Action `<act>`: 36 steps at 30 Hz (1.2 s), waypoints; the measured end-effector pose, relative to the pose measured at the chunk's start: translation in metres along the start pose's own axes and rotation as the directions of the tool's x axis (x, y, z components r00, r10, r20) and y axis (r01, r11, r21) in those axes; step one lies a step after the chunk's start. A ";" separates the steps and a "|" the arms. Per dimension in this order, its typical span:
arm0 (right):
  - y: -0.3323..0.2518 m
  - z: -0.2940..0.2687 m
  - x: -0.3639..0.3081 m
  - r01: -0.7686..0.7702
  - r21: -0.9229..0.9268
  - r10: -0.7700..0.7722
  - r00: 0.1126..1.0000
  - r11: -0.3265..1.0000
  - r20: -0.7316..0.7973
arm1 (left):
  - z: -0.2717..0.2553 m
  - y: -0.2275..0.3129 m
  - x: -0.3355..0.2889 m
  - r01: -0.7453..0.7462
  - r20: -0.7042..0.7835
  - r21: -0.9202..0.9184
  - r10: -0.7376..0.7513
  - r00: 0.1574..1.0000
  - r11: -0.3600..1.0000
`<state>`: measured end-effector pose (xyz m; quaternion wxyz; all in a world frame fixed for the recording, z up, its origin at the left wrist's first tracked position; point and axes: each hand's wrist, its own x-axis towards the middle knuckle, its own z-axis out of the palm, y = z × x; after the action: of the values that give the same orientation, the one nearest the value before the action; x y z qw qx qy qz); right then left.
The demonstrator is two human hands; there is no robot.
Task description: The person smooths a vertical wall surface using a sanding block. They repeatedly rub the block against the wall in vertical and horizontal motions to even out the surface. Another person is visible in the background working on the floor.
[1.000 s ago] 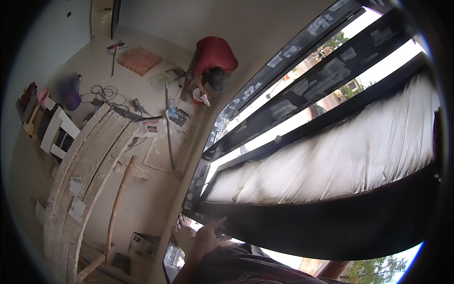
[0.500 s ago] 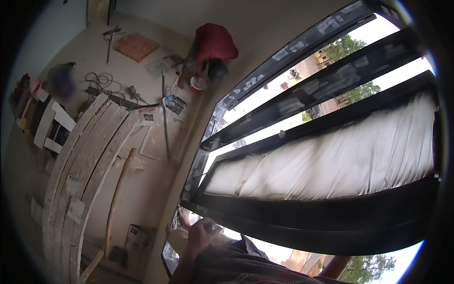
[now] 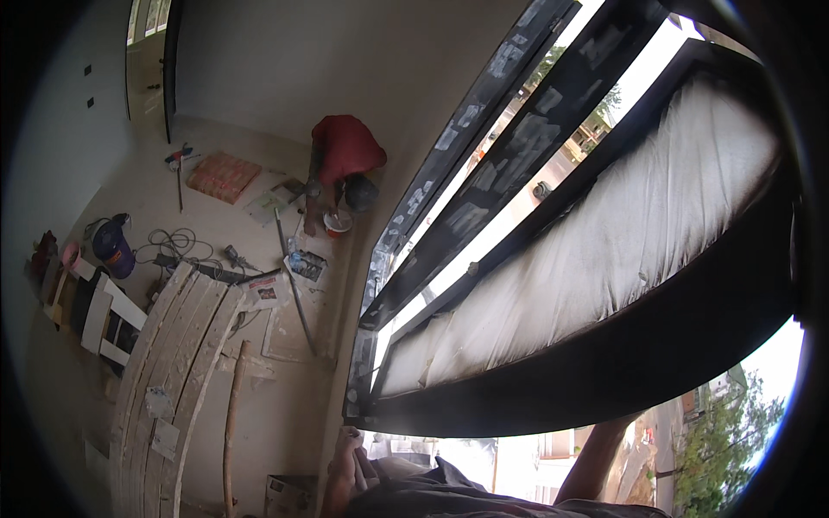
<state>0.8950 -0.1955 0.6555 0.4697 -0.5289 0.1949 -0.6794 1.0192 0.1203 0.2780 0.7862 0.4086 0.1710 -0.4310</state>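
My left hand [image 3: 347,445] is at the bottom centre, by the lower near corner of a black window sash [image 3: 518,423]. Its fingers look closed, but what they hold, if anything, I cannot make out. My right forearm [image 3: 596,457] rises from the lower edge and passes behind the sash, which hides the hand. Wrinkled, whitish film [image 3: 570,259] covers the sash's pane. Beside it stands a black frame bar [image 3: 518,155] with grey-white patches.
Long dusty planks [image 3: 173,345] and a wooden pole [image 3: 233,423] stand at left. A co-worker in a red shirt [image 3: 345,142] bends over a white-and-red bucket [image 3: 338,224]. Cables [image 3: 177,242], a purple bucket [image 3: 114,248] and a dark rod [image 3: 295,285] are on the floor.
The view has tilted, so the room sits lower and the window looks steeper. My left hand has come up against the sash corner. More of my right forearm shows.
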 end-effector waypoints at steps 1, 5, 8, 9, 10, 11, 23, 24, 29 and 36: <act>-0.002 0.002 0.001 -0.026 0.052 0.025 1.000 0.998 0.013 | 0.009 0.007 -0.005 -0.020 0.027 -0.108 0.023 0.999 0.994; 0.000 -0.012 -0.001 -0.103 0.198 0.085 0.991 0.975 0.099 | 0.065 0.055 -0.053 -0.075 0.140 -0.222 0.108 0.984 0.972; 0.021 -0.032 0.016 -0.010 0.107 -0.010 0.981 0.994 0.192 | 0.090 0.064 -0.072 -0.184 0.219 -0.226 0.234 0.947 0.957; 0.020 -0.030 0.013 -0.069 0.231 0.027 0.983 0.970 0.181 | 0.098 0.067 -0.080 -0.226 0.234 -0.208 0.272 0.933 0.952; 0.022 -0.026 0.013 0.065 0.072 -0.077 0.982 0.995 0.171 | 0.104 0.070 -0.088 -0.270 0.247 -0.199 0.315 0.916 0.942; 0.026 -0.026 0.012 0.177 -0.069 -0.164 0.973 0.982 0.165 | 0.107 0.070 -0.095 -0.296 0.254 -0.223 0.349 0.902 0.929; -0.005 -0.012 -0.039 0.147 -0.016 -0.147 0.989 0.989 0.029 | 0.155 0.060 -0.162 -0.642 0.406 0.122 0.552 0.728 0.757; -0.009 -0.011 -0.052 0.316 -0.091 -0.310 0.948 0.944 0.074 | 0.161 0.058 -0.166 -0.723 0.445 0.146 0.608 0.657 0.675; -0.020 -0.059 -0.098 0.627 0.083 -0.540 0.587 0.774 0.603 | 0.202 0.056 -0.192 -0.763 0.479 0.082 0.646 0.594 0.641; -0.029 -0.053 -0.136 0.311 -0.136 0.029 0.325 0.941 0.945 | 0.231 0.045 -0.208 -0.894 0.477 0.087 0.769 0.425 0.440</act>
<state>0.8347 -0.0787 0.5860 0.3495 -0.9003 -0.0599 -0.2526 0.9183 0.0634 0.5700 0.8312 0.4741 -0.2826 -0.0668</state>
